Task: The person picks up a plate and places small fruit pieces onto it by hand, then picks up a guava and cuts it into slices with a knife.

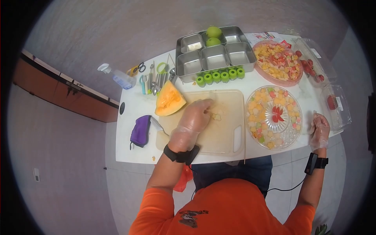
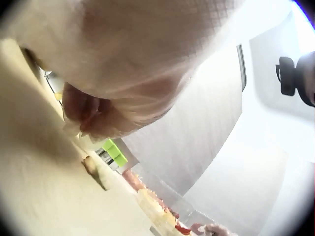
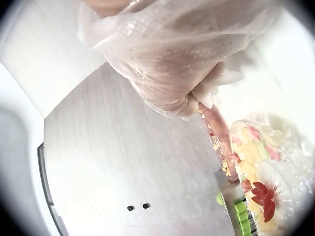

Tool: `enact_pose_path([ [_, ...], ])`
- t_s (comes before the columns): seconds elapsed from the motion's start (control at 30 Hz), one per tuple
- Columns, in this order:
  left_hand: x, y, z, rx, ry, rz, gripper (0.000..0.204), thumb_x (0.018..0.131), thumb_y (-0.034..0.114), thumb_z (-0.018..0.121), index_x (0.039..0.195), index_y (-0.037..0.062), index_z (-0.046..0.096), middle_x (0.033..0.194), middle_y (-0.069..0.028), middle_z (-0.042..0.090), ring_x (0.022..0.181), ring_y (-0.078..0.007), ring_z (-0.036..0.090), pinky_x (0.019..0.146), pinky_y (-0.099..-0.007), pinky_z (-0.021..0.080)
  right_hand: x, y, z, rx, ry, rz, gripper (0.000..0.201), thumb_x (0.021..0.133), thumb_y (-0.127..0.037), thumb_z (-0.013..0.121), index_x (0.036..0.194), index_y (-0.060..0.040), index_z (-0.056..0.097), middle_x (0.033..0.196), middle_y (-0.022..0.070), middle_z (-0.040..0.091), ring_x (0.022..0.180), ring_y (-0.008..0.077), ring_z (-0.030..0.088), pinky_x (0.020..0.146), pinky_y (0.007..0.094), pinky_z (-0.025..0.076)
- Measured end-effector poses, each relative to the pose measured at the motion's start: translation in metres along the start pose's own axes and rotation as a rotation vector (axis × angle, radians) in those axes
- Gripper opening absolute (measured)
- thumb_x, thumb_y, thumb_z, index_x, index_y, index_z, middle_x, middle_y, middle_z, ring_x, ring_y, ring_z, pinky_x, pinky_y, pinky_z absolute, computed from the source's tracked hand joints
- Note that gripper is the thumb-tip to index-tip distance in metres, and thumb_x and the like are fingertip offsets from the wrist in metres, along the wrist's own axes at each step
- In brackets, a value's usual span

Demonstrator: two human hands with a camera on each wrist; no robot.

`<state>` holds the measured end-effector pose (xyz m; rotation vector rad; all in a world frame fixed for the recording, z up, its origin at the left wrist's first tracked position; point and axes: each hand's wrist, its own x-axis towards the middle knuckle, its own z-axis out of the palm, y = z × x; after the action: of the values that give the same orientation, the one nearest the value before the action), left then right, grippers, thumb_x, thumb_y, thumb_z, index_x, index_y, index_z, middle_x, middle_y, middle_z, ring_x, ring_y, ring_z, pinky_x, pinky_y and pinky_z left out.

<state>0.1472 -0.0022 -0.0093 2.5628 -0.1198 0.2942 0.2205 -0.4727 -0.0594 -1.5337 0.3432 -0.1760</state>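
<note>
My left hand (image 1: 194,119), in a clear plastic glove, is over the cream cutting board (image 1: 211,141). In the left wrist view its fingers (image 2: 81,105) bend down and bunch close over the board; I cannot tell whether they pinch anything. A small pale fruit scrap (image 2: 97,173) lies just beyond the fingertips. An orange-fleshed melon wedge (image 1: 170,101) sits at the board's far left corner. My right hand (image 1: 321,128), gloved too, hangs loosely curled at the table's right edge, beside a round clear platter (image 1: 250,135) of cut fruit shapes with a red flower-shaped centre.
At the back stands a steel tray (image 1: 187,77) with compartments and two green fruits (image 1: 213,32). Green-topped cutters (image 1: 216,77) line its front. A pink fruit bowl (image 1: 274,81) and clear boxes (image 1: 341,113) are right; a purple pouch (image 1: 140,131), tools (image 1: 152,80) and spray bottle (image 1: 122,79) left.
</note>
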Motion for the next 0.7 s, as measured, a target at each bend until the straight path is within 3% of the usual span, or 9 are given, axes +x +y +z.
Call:
enact_pose_path([
  [0.07, -0.008, -0.004, -0.003, -0.065, 0.113, -0.052, 0.027, 0.083, -0.005, 0.058, 0.108, 0.0022, 0.067, 0.085, -0.0113, 0.068, 0.08, -0.0241, 0.067, 0.073, -0.0323, 0.053, 0.004, 0.001, -0.004, -0.001, 0.004, -0.021, 0.018, 0.093, -0.016, 0.069, 0.102, -0.0013, 0.069, 0.072, -0.0049, 0.054, 0.063, 0.0055, 0.043, 0.058, 0.0203, 0.034],
  [0.13, -0.016, -0.005, -0.003, -0.661, 0.253, -0.313, 0.024, 0.088, -0.005, 0.061, 0.111, -0.0007, 0.063, 0.095, -0.0098, 0.067, 0.086, -0.0204, 0.067, 0.075, -0.0295, 0.054, 0.006, -0.014, -0.007, -0.005, -0.009, 0.063, 0.016, 0.094, -0.014, 0.067, 0.103, -0.0012, 0.069, 0.074, -0.0042, 0.056, 0.063, 0.0057, 0.044, 0.058, 0.0215, 0.036],
  [0.23, -0.031, 0.029, -0.019, -1.244, 0.268, -0.576, 0.031, 0.089, -0.005, 0.063, 0.119, -0.0002, 0.057, 0.105, -0.011, 0.066, 0.09, -0.0215, 0.067, 0.079, -0.0308, 0.056, -0.014, -0.052, 0.003, -0.151, 0.112, 0.01, 0.014, 0.093, -0.009, 0.065, 0.104, -0.0018, 0.069, 0.077, -0.0033, 0.058, 0.066, 0.0062, 0.048, 0.061, 0.0216, 0.039],
  [0.27, -0.036, 0.03, -0.015, -1.247, 0.267, -0.584, 0.031, 0.089, -0.005, 0.063, 0.119, -0.0002, 0.057, 0.105, -0.011, 0.066, 0.09, -0.0215, 0.067, 0.079, -0.0308, 0.056, -0.029, -0.061, 0.012, -0.158, 0.111, 0.014, 0.014, 0.093, -0.009, 0.065, 0.104, -0.0018, 0.069, 0.077, -0.0033, 0.058, 0.066, 0.0062, 0.048, 0.061, 0.0216, 0.039],
  [0.33, -0.043, 0.032, -0.005, -1.534, 0.213, -0.59, 0.039, 0.088, -0.008, 0.062, 0.125, 0.0017, 0.053, 0.105, -0.0118, 0.066, 0.09, -0.0223, 0.067, 0.08, -0.0324, 0.057, -0.07, -0.078, 0.037, -0.142, -0.097, -0.291, 0.014, 0.091, -0.007, 0.066, 0.103, -0.0035, 0.07, 0.08, -0.0037, 0.06, 0.069, 0.0072, 0.053, 0.064, 0.0214, 0.043],
  [0.43, -0.046, 0.055, 0.004, -1.66, 0.155, -0.598, 0.039, 0.088, -0.01, 0.06, 0.125, 0.0016, 0.053, 0.106, -0.0123, 0.066, 0.091, -0.0235, 0.067, 0.079, -0.0341, 0.058, -0.134, -0.097, 0.101, -0.425, -0.474, -0.563, 0.024, 0.076, -0.005, 0.075, 0.099, -0.0037, 0.07, 0.079, 0.0018, 0.063, 0.069, 0.0136, 0.059, 0.064, 0.028, 0.049],
  [0.47, -0.047, 0.061, 0.007, -1.674, 0.142, -0.594, 0.039, 0.088, -0.01, 0.06, 0.125, 0.0016, 0.053, 0.106, -0.0123, 0.066, 0.091, -0.0235, 0.067, 0.079, -0.0341, 0.058, -0.14, -0.094, 0.122, -0.498, -0.572, -0.894, 0.029, 0.071, -0.008, 0.079, 0.098, -0.005, 0.069, 0.081, 0.0084, 0.064, 0.067, 0.0214, 0.06, 0.064, 0.034, 0.051],
  [0.53, -0.049, 0.069, 0.011, -1.674, 0.094, -0.643, 0.04, 0.088, -0.01, 0.059, 0.125, 0.0019, 0.053, 0.11, -0.0131, 0.065, 0.092, -0.0241, 0.067, 0.078, -0.0348, 0.057, -0.155, -0.086, 0.154, -0.485, -0.693, -0.893, 0.028, 0.07, -0.012, 0.08, 0.096, -0.0088, 0.069, 0.081, 0.0118, 0.065, 0.066, 0.0289, 0.06, 0.063, 0.039, 0.051],
  [0.7, -0.058, 0.078, 0.011, -1.629, 0.076, -0.651, 0.04, 0.088, -0.01, 0.06, 0.126, 0.0018, 0.054, 0.114, -0.0135, 0.064, 0.094, -0.0244, 0.067, 0.081, -0.0353, 0.056, -0.16, -0.058, 0.188, -0.536, -0.69, -1.006, 0.023, 0.074, -0.014, 0.077, 0.096, -0.011, 0.069, 0.075, 0.0114, 0.062, 0.067, 0.0321, 0.061, 0.06, 0.042, 0.05],
])
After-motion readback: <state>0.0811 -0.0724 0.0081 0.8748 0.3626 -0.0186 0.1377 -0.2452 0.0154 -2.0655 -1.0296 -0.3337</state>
